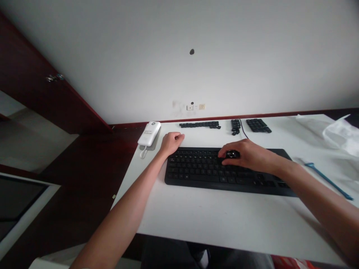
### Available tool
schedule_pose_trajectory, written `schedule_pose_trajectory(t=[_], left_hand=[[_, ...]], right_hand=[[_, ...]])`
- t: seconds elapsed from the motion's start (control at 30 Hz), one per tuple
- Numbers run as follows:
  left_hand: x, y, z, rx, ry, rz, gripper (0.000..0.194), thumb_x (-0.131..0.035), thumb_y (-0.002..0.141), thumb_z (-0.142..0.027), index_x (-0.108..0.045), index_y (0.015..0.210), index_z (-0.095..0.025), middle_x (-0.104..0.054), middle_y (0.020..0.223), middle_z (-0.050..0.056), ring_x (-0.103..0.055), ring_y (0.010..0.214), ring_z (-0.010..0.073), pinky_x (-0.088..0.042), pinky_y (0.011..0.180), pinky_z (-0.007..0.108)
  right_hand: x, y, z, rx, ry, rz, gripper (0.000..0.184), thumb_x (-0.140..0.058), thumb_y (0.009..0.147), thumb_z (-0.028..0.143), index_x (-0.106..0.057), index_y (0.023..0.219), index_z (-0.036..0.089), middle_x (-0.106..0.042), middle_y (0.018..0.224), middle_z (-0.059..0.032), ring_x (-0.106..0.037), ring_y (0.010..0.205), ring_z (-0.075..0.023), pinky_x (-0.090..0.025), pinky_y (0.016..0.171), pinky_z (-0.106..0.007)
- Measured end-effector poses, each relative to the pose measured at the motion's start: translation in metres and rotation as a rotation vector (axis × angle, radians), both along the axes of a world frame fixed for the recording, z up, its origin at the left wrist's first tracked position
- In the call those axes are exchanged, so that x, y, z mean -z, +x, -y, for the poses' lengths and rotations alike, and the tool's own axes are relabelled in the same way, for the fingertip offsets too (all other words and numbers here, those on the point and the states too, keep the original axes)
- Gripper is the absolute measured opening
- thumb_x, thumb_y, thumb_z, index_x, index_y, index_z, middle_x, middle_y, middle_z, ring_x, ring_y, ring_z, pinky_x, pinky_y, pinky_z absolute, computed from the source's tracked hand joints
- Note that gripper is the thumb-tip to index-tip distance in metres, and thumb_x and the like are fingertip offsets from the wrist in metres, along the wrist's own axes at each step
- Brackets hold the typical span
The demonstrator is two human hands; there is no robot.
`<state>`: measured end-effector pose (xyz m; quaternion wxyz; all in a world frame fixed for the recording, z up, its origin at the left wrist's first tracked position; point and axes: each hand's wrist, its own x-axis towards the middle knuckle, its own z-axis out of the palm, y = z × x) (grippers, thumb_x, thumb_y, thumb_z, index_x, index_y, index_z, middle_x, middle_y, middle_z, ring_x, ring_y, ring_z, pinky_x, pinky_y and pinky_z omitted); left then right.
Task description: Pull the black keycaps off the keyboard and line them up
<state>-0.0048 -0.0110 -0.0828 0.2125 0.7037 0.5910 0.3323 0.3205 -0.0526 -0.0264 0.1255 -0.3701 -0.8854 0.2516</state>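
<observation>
Black keys on a white table

The keyboard [224,172] and loose keycaps [200,124] were black, the table [224,216] and power bank [149,133] white, the slim tool [328,181] blue.
</observation>
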Motion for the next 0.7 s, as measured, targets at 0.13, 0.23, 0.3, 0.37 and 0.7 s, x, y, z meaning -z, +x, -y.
schedule_pose_trajectory(t=[0.13,0.23,0.3,0.37,0.7], left_hand=[[-0.0007,0.0004,0.0,0.007,0.0,0.004,0.046,-0.051,0.091,-0.046,-0.029,0.06,-0.02,-0.026,0.061,-0.003,-0.027,0.062,0.0108,-0.02,0.063,0.03],[-0.0013,0.0008,0.0005,0.004,-0.001,0.006,0.046,-0.051,0.091,-0.046,-0.03,0.06,-0.02,-0.026,0.061,-0.003,-0.027,0.062,0.011,-0.02,0.063,0.03],[-0.0019,0.0011,0.0011,0.0,-0.002,0.006,0.046,-0.051,0.091,-0.046,-0.03,0.06,-0.02,-0.026,0.06,-0.003,-0.027,0.062,0.0112,-0.019,0.063,0.03],[-0.0027,0.0014,0.0017,-0.002,-0.006,0.006,0.046,-0.051,0.09,-0.046,-0.03,0.06,-0.02,-0.026,0.06,-0.003,-0.026,0.062,0.0114,-0.019,0.063,0.03],[-0.0004,0.0006,0.0004,0.001,0.009,-0.012,0.047,-0.051,0.092,-0.045,-0.028,0.06,-0.02,-0.024,0.062,-0.004,-0.025,0.062,0.0109,-0.019,0.063,0.031]], right_hand=[[-0.0007,-0.0013,0.0006,0.001,-0.037,0.0,0.023,-0.074,0.09,0.046,-0.081,0.102,0.028,-0.083,0.102,-0.0008,-0.076,0.089,-0.0233,-0.057,0.082,-0.036],[0.0009,-0.0032,0.0004,-0.01,-0.052,-0.002,0.021,-0.075,0.09,0.046,-0.081,0.1,0.029,-0.083,0.101,-0.0007,-0.076,0.089,-0.0235,-0.057,0.082,-0.036],[0.0022,-0.0043,0.0003,-0.012,-0.05,-0.012,0.02,-0.075,0.089,0.045,-0.082,0.1,0.029,-0.083,0.101,-0.0008,-0.076,0.089,-0.0237,-0.057,0.083,-0.037],[0.0029,-0.0049,0.0005,-0.013,-0.044,-0.019,0.019,-0.075,0.089,0.044,-0.082,0.099,0.029,-0.083,0.1,-0.0008,-0.076,0.089,-0.0234,-0.057,0.084,-0.036],[0.0034,-0.0052,0.0002,-0.027,-0.028,0.004,0.016,-0.075,0.091,0.04,-0.081,0.1,0.029,-0.082,0.1,0.0009,-0.076,0.09,-0.0213,-0.055,0.084,-0.034]])
